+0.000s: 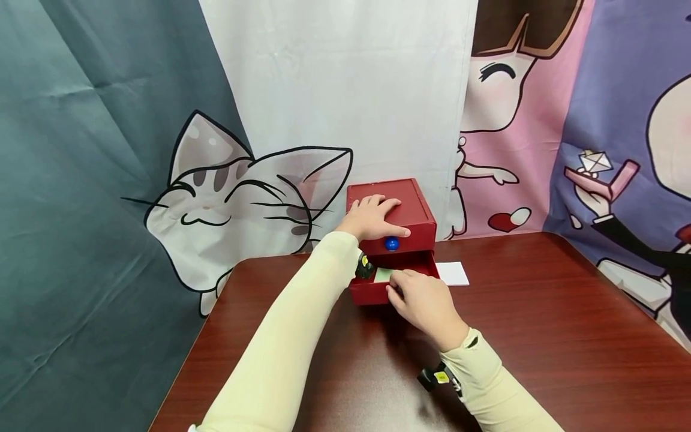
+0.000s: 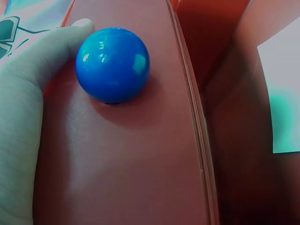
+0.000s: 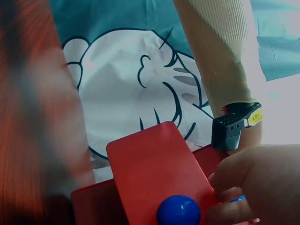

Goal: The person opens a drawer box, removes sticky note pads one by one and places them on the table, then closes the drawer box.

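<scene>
A red two-drawer box [image 1: 399, 207] stands at the table's back edge, its lower drawer [image 1: 369, 294] pulled out. On top of the box rests my left hand [image 1: 372, 219], fingers spread, the thumb near the blue knob [image 2: 112, 65] of the upper drawer. My right hand [image 1: 423, 300] is at the lower drawer's front edge, with curled fingers and thumb gripping its rim. The lower drawer's own blue knob [image 3: 178, 211] shows in the right wrist view. Inside that drawer lies a pale green paper [image 1: 383, 275], partly hidden by the right hand.
A white sheet [image 1: 452, 273] lies on the brown table [image 1: 540, 312] just right of the box. Behind the table hangs a curtain [image 1: 345, 84] printed with cartoon figures. Each wrist carries a small black camera [image 1: 439, 378].
</scene>
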Motion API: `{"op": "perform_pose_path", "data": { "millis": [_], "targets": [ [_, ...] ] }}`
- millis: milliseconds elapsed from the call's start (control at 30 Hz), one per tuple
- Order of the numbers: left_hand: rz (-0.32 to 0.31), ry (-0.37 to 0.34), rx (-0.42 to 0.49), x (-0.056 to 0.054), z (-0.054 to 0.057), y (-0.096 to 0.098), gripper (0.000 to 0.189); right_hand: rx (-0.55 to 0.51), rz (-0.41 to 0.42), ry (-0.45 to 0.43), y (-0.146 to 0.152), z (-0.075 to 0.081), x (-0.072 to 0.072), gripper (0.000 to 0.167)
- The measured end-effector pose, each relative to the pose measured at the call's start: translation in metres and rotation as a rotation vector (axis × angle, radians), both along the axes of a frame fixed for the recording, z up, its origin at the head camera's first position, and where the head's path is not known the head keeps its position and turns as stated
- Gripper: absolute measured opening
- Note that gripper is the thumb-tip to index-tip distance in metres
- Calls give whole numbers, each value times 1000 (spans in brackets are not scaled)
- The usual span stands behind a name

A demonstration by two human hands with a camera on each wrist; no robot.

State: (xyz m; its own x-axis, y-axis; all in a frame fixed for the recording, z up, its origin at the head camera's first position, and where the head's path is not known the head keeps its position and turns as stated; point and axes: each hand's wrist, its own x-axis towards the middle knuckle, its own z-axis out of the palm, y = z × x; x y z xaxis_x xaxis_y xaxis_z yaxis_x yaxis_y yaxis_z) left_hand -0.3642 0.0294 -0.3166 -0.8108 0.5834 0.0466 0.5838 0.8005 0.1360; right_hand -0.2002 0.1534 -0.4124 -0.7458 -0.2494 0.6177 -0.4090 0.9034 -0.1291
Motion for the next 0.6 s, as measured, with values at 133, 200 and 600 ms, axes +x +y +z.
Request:
{"op": "perform_pose_path", "data": {
  "millis": [133, 200, 600],
  "targets": [
    [-2, 7, -1, 0, -1, 1, 87, -37, 20, 110, 1, -1, -1, 12],
    [-1, 12, -1, 0, -1, 1, 87, -60, 38, 178, 1, -1, -2, 10],
    [4, 16, 5, 1, -2, 0, 87, -61, 71, 182, 4, -7, -11, 16]
  ]
}}
